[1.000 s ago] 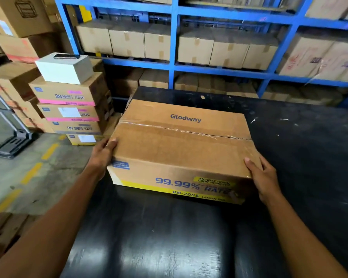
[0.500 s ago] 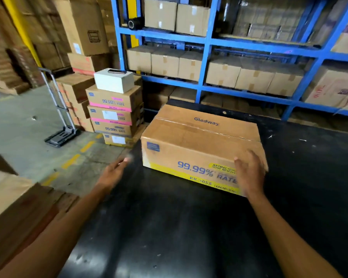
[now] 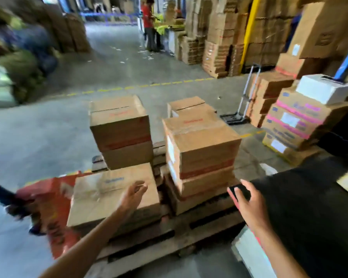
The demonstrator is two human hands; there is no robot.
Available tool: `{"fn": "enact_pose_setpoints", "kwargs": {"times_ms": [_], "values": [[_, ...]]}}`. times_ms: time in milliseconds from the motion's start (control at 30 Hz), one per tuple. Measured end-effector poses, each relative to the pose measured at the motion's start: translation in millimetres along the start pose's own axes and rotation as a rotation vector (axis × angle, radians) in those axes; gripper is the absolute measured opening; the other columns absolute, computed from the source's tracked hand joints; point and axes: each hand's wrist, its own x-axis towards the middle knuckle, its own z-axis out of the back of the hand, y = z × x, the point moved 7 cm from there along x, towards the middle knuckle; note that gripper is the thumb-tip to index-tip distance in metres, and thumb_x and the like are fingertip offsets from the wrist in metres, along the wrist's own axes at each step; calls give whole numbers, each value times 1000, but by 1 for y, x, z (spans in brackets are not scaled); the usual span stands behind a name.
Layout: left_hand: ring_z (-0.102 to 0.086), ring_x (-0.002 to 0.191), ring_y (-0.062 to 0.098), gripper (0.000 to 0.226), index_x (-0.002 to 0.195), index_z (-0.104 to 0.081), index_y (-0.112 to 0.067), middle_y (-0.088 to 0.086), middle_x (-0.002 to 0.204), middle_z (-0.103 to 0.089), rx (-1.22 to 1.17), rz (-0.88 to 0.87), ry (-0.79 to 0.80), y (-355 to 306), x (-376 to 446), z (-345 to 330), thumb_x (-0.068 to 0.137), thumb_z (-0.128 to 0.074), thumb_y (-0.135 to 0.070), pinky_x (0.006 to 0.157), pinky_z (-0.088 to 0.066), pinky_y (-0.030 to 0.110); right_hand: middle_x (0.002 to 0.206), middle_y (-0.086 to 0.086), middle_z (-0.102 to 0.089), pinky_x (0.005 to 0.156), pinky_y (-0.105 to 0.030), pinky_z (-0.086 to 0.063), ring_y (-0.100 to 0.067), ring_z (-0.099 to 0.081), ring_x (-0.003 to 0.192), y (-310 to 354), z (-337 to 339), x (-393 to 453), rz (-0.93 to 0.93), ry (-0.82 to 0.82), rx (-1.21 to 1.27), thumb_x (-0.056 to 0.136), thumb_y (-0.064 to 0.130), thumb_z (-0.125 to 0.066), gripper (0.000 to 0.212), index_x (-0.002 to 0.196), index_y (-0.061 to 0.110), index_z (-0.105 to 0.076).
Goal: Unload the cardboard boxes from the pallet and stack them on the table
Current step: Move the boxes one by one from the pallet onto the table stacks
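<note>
Our left hand (image 3: 134,194) reaches with loose, spread fingers and holds nothing, hovering over the low cardboard box (image 3: 114,194) at the near left corner of the pallet (image 3: 159,240). Our right hand (image 3: 247,201) is also open and empty, out over the pallet's near right side beside the taller stack of boxes (image 3: 201,149). A further stack (image 3: 121,131) stands toward the pallet's far left.

The risks, as we judge them: the right-hand stack looks slightly offset layer to layer, so tugging a lower box could tip those above. The red pallet jack (image 3: 54,209) sits tight against the low box, leaving little room for fingers on that side. The pallet's open slats could catch a foot as we turn.

The black counter (image 3: 309,197) lies just right of the pallet. Around us, concrete floor (image 3: 48,127), a folded hand trolley (image 3: 242,105), and pink-striped cartons (image 3: 293,121).
</note>
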Motion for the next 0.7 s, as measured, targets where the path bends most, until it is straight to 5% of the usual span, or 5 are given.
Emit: {"fn": "enact_pose_setpoints", "kwargs": {"times_ms": [100, 167, 333, 467, 700], "values": [[-61, 107, 29, 28, 119, -60, -1, 18, 113, -65, -31, 108, -142, 64, -4, 95, 97, -52, -17, 78, -48, 23, 129, -6, -59, 96, -26, -37, -20, -52, 123, 42, -92, 5, 67, 176, -10, 94, 21, -58, 37, 129, 9, -57], [-62, 94, 29, 27, 118, -61, 0, 30, 108, -64, -58, 192, -239, 105, -7, 148, 97, -54, -16, 71, -48, 21, 126, -5, -60, 97, -25, -36, -17, -52, 120, 62, -153, 10, 69, 293, -13, 95, 18, -57, 36, 129, 7, -57], [-62, 89, 40, 29, 112, -64, -6, 21, 102, -68, -65, 396, -326, 205, 17, 237, 94, -58, -28, 71, -42, 32, 133, -14, -57, 106, -35, -37, -25, -51, 126, 60, -300, 36, -85, 481, -36, 95, 17, -57, 40, 131, 1, -53], [-55, 77, 20, 40, 101, -63, -6, 10, 86, -64, -29, 513, -296, 277, 63, 267, 87, -58, -43, 67, -42, 33, 144, -17, -48, 112, -38, -34, -26, -45, 133, 24, -398, 59, -250, 549, -109, 96, 25, -56, 50, 139, 2, -46], [-59, 82, 25, 35, 105, -59, -4, 13, 95, -63, -32, 709, -274, 401, 132, 261, 93, -57, -37, 67, -48, 32, 158, -9, -26, 114, -41, -24, -28, -26, 144, -55, -493, 82, -504, 533, -279, 94, 43, -54, 75, 153, 12, -19]]}}
